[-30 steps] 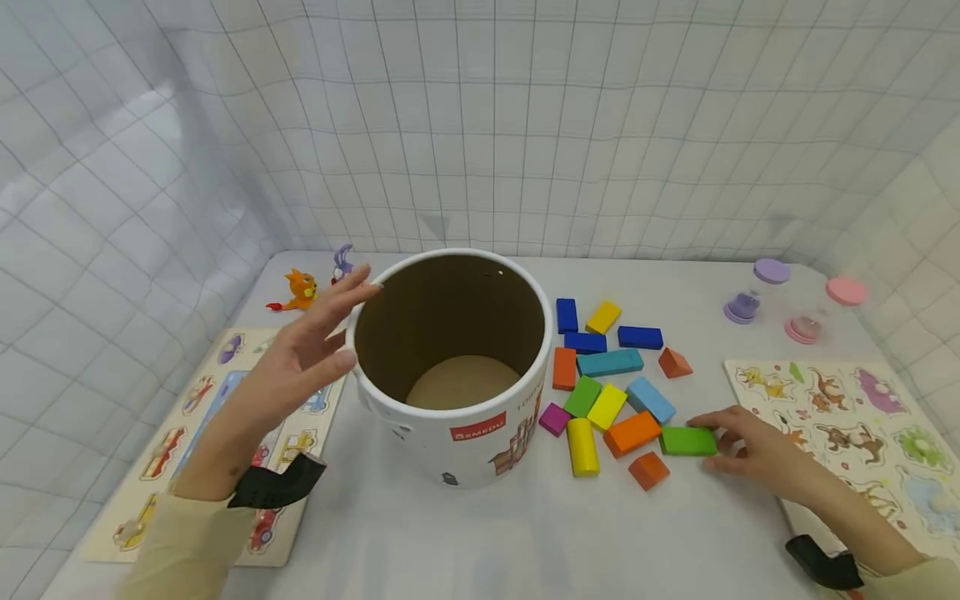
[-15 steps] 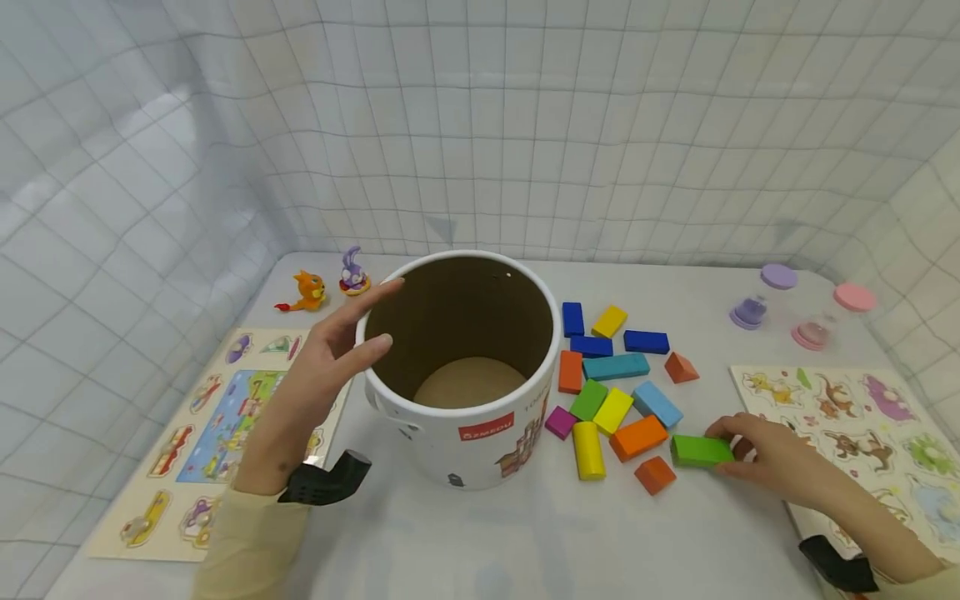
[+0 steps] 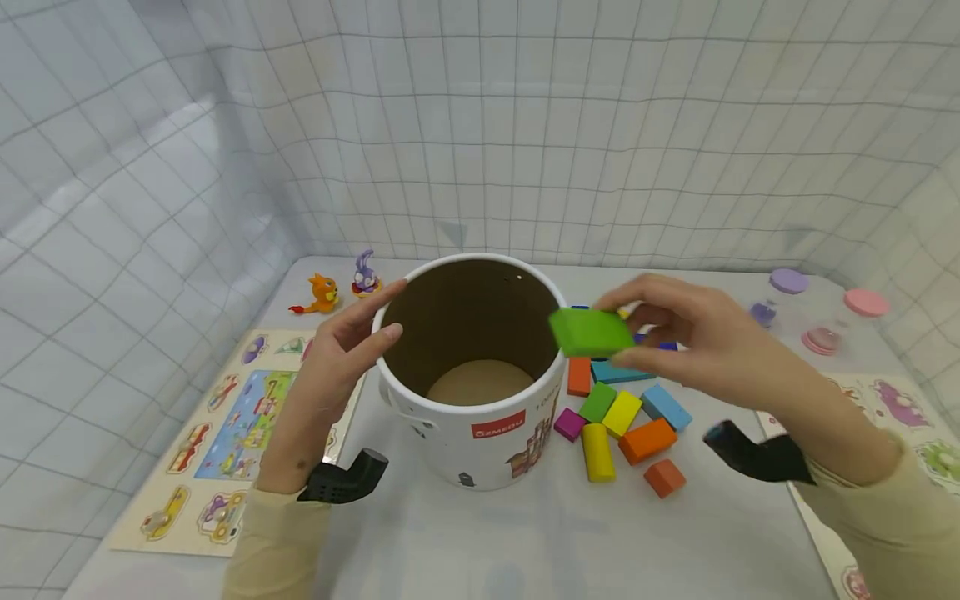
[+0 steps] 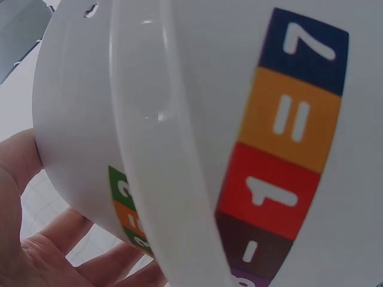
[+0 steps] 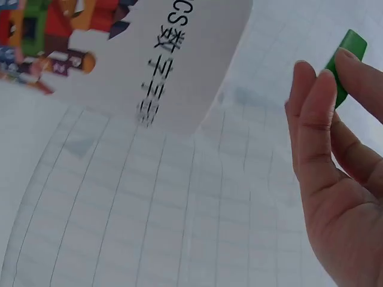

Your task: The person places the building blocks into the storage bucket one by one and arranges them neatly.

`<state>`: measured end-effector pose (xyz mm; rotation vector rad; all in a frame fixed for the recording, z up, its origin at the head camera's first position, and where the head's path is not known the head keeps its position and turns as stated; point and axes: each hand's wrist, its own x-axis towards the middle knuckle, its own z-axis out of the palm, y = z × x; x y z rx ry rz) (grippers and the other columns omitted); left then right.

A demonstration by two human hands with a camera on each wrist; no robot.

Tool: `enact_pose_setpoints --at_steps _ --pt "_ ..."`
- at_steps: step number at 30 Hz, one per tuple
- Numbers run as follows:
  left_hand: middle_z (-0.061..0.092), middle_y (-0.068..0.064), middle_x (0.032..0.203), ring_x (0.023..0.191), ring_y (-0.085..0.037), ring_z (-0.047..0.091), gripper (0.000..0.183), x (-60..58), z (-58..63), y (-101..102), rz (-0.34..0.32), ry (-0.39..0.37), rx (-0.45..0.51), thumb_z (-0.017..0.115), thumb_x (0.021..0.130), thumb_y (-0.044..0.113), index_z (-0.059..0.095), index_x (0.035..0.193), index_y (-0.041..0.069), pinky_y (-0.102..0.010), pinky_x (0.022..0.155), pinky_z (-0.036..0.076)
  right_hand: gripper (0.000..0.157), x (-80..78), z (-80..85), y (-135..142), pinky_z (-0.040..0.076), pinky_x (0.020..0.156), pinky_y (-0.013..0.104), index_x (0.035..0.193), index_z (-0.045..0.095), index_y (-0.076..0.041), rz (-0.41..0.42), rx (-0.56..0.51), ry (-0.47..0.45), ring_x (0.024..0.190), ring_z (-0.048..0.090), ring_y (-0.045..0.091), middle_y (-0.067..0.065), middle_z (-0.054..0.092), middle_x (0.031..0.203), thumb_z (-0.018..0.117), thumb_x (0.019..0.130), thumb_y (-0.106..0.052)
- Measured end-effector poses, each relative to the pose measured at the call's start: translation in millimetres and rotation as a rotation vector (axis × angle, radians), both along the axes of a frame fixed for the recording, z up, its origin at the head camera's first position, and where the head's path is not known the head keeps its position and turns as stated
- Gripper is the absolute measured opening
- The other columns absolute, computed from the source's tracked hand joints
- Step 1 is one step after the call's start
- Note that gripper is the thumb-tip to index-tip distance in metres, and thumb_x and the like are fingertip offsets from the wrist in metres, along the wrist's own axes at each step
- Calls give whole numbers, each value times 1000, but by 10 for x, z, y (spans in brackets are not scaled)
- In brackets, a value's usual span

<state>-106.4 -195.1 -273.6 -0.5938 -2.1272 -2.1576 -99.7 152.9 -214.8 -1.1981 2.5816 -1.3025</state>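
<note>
Currently: right hand (image 3: 697,346) pinching green block (image 3: 591,332) level above right rim of cylindrical tub (image 3: 472,417) near table centre, clear of loose blocks (image 3: 622,408). Left hand (image 3: 341,354), fingers straight, braced against left rim, apparently steadying.

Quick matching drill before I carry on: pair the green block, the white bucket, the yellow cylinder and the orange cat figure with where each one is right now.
Things:
1. green block
2. white bucket
3. yellow cylinder
4. orange cat figure

Places:
A. lying on the table among the loose blocks
B. held in the right hand at the bucket's rim
C. far left of the table, beside a purple figure
D. middle of the table, the left hand against its side

Pairs: 1-B, 2-D, 3-A, 4-C
</note>
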Motion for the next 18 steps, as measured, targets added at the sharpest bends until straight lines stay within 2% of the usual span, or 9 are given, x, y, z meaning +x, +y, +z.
enact_pose_setpoints --at_steps 3,5,11,15,18 --pt "42 -4 134 124 -21 37 44 -3 -5 -4 19 -10 0 51 88 4 44 131 8 -26 89 43 35 -204 56 -416 53 67 26 109 57 -15 48 -5 -120 78 58 11 -2 56 97 69 77 -14" --pt "41 -4 135 124 -21 37 44 -2 -8 -2 23 -15 1 51 88 3 44 131 8 -27 90 43 33 -326 45 -645 52 67 26 108 58 -15 69 41 -160 77 57 12 -1 57 95 69 77 -17" --pt "39 -4 136 122 -21 40 44 -8 -5 1 22 -17 -11 51 89 5 44 132 10 -28 90 43 31 -520 -15 -1015 50 70 20 107 60 -15 152 272 -87 78 58 7 -4 59 96 69 77 -17" --pt "40 -5 136 119 -19 43 44 -26 -2 -8 17 -16 -5 51 89 7 44 132 10 -25 90 43 31 -561 -33 -1139 48 73 19 108 61 -12 232 401 -44 79 59 5 -2 60 102 68 78 -15" --pt "40 -6 135 118 -19 44 44 -41 4 -18 7 -7 -12 50 89 6 43 132 9 -26 89 44 31 -575 -39 -1203 48 73 18 109 61 -12 273 468 -56 80 60 3 -3 60 103 68 79 -15"
